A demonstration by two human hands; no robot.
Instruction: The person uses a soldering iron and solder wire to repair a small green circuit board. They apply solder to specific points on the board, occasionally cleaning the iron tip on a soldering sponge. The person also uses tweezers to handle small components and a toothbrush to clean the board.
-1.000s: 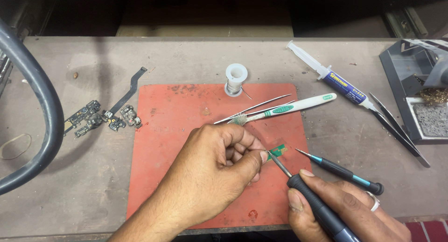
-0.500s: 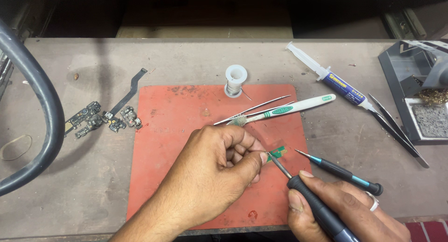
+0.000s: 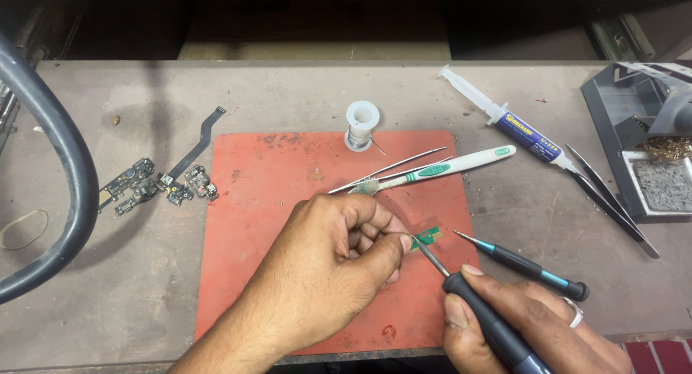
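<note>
An electronics repair workshop is indicated: a red work mat point(image 3: 288, 201) is laid on the table point(image 3: 144, 100), with a solder spool point(image 3: 362, 124), tweezers point(image 3: 613, 201), flux syringe point(image 3: 504, 118) and stripped circuit boards point(image 3: 155, 187).

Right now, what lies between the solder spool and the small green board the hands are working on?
In the head view, between the solder spool and the green board lie silver tweezers and a white-and-green toothbrush, both resting on the red mat.
</note>
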